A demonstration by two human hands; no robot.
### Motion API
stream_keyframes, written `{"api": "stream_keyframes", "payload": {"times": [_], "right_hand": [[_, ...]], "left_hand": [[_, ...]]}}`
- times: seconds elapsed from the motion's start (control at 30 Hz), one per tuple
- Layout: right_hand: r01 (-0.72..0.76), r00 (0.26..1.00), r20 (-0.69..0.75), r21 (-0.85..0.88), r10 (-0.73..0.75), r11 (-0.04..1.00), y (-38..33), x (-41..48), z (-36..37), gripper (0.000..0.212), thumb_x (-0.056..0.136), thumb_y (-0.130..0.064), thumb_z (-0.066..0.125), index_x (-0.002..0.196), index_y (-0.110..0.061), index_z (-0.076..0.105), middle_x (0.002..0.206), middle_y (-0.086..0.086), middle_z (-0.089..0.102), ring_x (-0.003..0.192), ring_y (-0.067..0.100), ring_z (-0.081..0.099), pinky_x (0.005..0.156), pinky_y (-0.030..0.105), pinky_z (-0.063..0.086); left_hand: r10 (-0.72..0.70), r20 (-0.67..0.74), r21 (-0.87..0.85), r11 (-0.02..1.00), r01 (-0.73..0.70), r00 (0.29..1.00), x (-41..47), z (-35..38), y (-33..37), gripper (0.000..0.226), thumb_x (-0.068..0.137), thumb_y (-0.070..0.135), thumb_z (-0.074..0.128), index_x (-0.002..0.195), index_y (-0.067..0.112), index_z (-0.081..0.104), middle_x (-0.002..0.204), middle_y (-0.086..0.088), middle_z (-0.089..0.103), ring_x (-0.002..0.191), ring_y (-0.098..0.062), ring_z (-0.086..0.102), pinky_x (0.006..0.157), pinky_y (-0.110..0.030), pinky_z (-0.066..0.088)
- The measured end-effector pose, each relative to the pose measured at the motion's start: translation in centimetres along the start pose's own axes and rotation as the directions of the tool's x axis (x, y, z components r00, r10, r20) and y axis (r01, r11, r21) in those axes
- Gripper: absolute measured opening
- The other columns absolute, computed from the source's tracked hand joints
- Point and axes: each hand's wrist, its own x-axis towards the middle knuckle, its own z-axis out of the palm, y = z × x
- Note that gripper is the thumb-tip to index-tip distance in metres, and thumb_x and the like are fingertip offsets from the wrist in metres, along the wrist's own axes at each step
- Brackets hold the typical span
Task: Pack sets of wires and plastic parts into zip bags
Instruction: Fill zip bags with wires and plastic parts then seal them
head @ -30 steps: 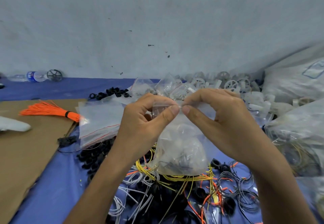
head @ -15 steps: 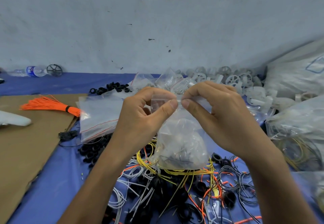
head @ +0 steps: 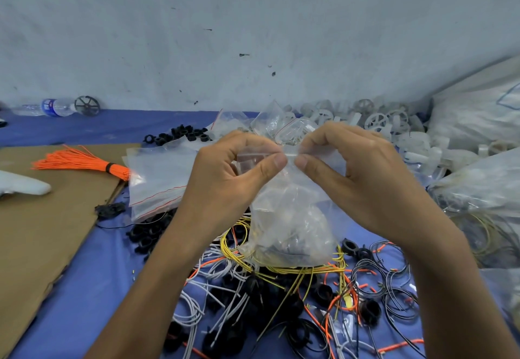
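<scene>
Left hand (head: 225, 173) curled, top edge of zip bag (head: 292, 226) pinched between thumb and forefinger. Right hand (head: 357, 173) curled likewise, same edge pinched just beside left thumb. Bag hung below both hands, dark parts seen inside, over loose wires (head: 281, 274) on table (head: 84, 288).

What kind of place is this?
Probably an informal packing workshop: heaps of loose wires and black plastic rings on a blue cloth, white plastic wheels piled by the wall, and a filled zip bag with empty bags near it.
</scene>
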Motion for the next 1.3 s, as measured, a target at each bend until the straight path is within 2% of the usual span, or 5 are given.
{"api": "stream_keyframes", "payload": {"times": [0.5,0.77,1.07,1.2,1.3], "right_hand": [[-0.034,0.999,-0.037,0.119,0.038,0.992,1.9,-0.2,-1.9,0.006,0.088,-0.031,0.069,0.085,-0.026,0.068,0.086,-0.014,0.068,0.090,0.004,0.063,0.081,0.012,0.042],[-0.116,0.992,-0.018,0.212,0.122,0.970,2.7,-0.3,-2.8,0.006,0.088,-0.030,0.069,0.083,-0.027,0.067,0.080,-0.014,0.068,0.075,0.003,0.063,0.075,0.019,0.049],[-0.134,0.991,0.019,0.265,0.134,0.955,3.1,-0.5,-3.4,0.009,0.089,-0.015,0.069,0.083,-0.022,0.068,0.077,-0.010,0.068,0.072,0.003,0.060,0.074,0.023,0.050],[-0.107,0.993,-0.020,0.231,0.115,0.967,2.5,-0.3,-3.1,0.006,0.088,-0.022,0.071,0.083,-0.025,0.068,0.078,-0.010,0.069,0.072,0.006,0.062,0.074,0.029,0.052],[-0.060,0.997,-0.036,0.252,0.071,0.966,1.3,-0.2,-2.3,0.006,0.086,-0.032,0.073,0.082,-0.029,0.069,0.076,-0.009,0.069,0.070,0.010,0.063,0.071,0.030,0.052]], "left_hand": [[-0.003,-0.039,0.058,0.998,0.006,0.999,0.3,-1.5,-0.4,0.007,0.084,0.038,0.073,0.088,0.034,0.071,0.094,0.016,0.072,0.084,-0.002,0.066,0.070,-0.012,0.047],[-0.055,-0.096,0.050,0.997,0.060,0.994,0.4,-2.4,-0.9,0.008,0.087,0.038,0.073,0.091,0.031,0.071,0.093,0.012,0.072,0.083,-0.020,0.065,0.073,-0.024,0.054],[-0.092,-0.086,0.041,0.995,0.096,0.992,0.4,-2.1,-0.6,0.007,0.087,0.035,0.073,0.090,0.030,0.071,0.095,0.014,0.073,0.091,-0.006,0.068,0.081,-0.025,0.051],[-0.056,-0.094,0.258,0.963,0.079,0.994,0.2,-2.2,0.2,0.007,0.089,0.038,0.071,0.094,0.035,0.067,0.100,0.018,0.068,0.097,-0.001,0.061,0.085,-0.016,0.047],[0.096,-0.036,0.505,0.860,-0.065,0.995,-0.3,-1.6,1.8,0.022,0.086,0.051,0.065,0.106,0.041,0.065,0.104,0.024,0.059,0.105,-0.004,0.052,0.095,-0.029,0.039]]}}
